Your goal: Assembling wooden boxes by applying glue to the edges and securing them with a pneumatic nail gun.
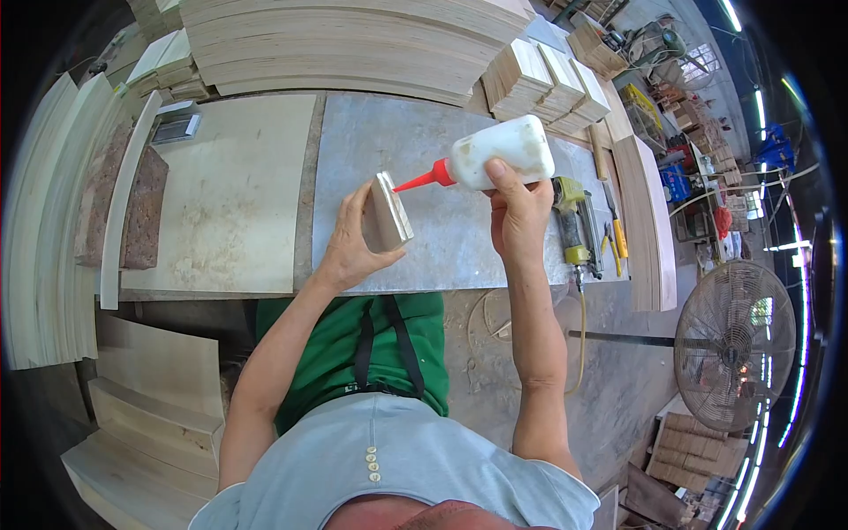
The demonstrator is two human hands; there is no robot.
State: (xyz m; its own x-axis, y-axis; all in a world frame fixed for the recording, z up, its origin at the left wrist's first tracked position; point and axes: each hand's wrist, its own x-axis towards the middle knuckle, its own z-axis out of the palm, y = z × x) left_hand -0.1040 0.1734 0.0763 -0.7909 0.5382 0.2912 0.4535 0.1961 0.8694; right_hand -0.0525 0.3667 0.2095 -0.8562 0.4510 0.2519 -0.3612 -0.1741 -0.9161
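Note:
A white squeeze bottle (503, 150) with a red pointed nozzle (428, 177) lies tipped sideways in my right hand (523, 212), which is wrapped round its lower side. The nozzle points left, and its tip is at or very near the edge of a small wooden piece (394, 212). That piece looks like thin boards set together, with a pale edge facing the bottle. My left hand (349, 243) grips it from the left, thumb at the near end and fingers at the far side. Both hands are above a grey metal-topped table (415, 256).
To the right lie a green nail gun (572, 221) with a yellow hose, pliers (609, 250) and an orange-handled tool (619, 238). Wood stacks (344, 44) line the back; smaller board stacks (534, 81) stand back right. A brick-like block (132, 203) sits left; a fan (735, 346) stands right.

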